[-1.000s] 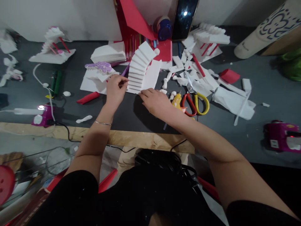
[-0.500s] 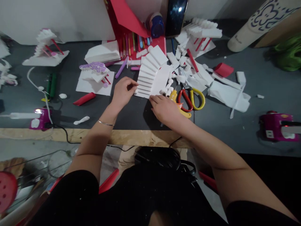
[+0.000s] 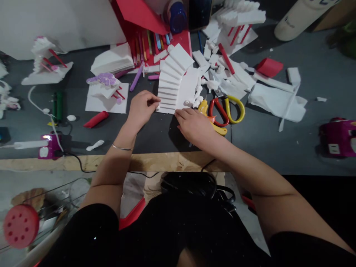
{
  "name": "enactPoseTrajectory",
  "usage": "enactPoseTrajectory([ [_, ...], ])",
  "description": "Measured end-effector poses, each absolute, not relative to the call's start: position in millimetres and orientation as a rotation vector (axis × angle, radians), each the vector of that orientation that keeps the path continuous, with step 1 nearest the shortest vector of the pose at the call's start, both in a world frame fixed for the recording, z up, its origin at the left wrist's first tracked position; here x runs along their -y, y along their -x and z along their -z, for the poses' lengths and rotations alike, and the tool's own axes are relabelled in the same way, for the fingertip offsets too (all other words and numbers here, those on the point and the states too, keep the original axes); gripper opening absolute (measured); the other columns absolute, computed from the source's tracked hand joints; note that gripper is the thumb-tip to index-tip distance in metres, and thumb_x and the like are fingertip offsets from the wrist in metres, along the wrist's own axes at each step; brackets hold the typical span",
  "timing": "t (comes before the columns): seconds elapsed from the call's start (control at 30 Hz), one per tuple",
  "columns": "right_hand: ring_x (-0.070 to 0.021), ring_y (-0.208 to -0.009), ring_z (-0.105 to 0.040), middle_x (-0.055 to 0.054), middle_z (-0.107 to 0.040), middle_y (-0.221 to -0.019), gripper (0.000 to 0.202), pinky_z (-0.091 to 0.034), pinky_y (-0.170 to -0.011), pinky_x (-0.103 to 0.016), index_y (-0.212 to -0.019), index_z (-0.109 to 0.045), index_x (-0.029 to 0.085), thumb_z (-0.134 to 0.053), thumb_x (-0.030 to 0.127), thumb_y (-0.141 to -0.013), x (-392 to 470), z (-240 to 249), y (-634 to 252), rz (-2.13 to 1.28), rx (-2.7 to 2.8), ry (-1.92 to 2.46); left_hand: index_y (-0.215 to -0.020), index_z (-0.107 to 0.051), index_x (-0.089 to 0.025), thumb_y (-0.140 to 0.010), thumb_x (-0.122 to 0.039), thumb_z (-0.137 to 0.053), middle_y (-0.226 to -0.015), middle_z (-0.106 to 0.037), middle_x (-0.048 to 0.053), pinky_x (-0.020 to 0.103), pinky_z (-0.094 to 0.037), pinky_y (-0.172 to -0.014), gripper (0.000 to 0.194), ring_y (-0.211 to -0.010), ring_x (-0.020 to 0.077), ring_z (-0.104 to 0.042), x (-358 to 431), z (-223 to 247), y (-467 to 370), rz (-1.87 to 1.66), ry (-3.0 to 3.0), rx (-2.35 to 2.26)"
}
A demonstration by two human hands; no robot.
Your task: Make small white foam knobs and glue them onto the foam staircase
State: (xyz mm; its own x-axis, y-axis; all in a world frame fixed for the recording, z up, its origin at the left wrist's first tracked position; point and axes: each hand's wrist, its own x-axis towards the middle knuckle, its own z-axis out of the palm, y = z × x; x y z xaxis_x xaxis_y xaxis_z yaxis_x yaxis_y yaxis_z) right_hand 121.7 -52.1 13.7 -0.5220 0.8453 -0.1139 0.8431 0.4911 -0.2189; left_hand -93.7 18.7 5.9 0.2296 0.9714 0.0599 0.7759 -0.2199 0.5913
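Observation:
A white stair model (image 3: 168, 92) of fanned foam-like steps lies on the dark table in front of me. At its lower left edge, my left hand (image 3: 143, 109) is closed in a pinch, thumb and forefinger meeting on the end of the lowest steps. My right hand (image 3: 194, 126) rests low over the model's lower right corner, fingers stretched out and touching it. Small white lumps (image 3: 196, 101) run along the model's right side. Just right of that hand lie a yellow tool (image 3: 204, 107), partly covered, and scissors (image 3: 222, 107) with red and yellow handles.
Finished-looking stair pieces stand around: one purple-topped (image 3: 104, 83), one far left (image 3: 46, 61), one back right (image 3: 239, 18). White scraps (image 3: 278, 100) spread rightward. Markers (image 3: 150, 46), a blue jar (image 3: 177, 16), a phone (image 3: 199, 13) and a tumbler (image 3: 296, 20) sit behind. Purple power blocks (image 3: 338, 137) flank me.
The view has tilted down a little, so things on the table sit higher in the picture. Both hands stay at the same edges of the stair model, with hardly any motion.

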Motion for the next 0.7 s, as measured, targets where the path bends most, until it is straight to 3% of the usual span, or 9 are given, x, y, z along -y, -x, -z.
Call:
enactPoseTrajectory([
  [0.37, -0.0322, -0.121, -0.059, -0.017, -0.067, -0.146, 0.047, -0.048, -0.097, -0.043, -0.141, -0.062, 0.004, -0.035, 0.011, -0.103, 53.0, -12.2, -123.6, -0.334, 2.712, 1.500, -0.096, -0.081, -0.029, -0.091, -0.020, -0.064, -0.102, -0.077, 0.004, 0.042, -0.055, -0.099, 0.020, -0.101, 0.0242, -0.070, -29.5, -9.1, 108.5, -0.481, -2.244, -1.421],
  [0.7, -0.0325, -0.122, -0.060, -0.021, -0.067, -0.144, 0.047, -0.049, -0.099, -0.044, -0.144, -0.059, 0.000, -0.037, 0.010, -0.104, 52.4, -16.1, -123.2, -0.400, 2.719, 1.515, -0.103, -0.078, -0.023, -0.090, -0.018, -0.063, -0.104, -0.077, 0.005, 0.038, -0.056, -0.095, 0.021, -0.100, 0.0228, -0.070, -25.3, -11.2, 102.7, -0.453, -2.241, -1.456],
])
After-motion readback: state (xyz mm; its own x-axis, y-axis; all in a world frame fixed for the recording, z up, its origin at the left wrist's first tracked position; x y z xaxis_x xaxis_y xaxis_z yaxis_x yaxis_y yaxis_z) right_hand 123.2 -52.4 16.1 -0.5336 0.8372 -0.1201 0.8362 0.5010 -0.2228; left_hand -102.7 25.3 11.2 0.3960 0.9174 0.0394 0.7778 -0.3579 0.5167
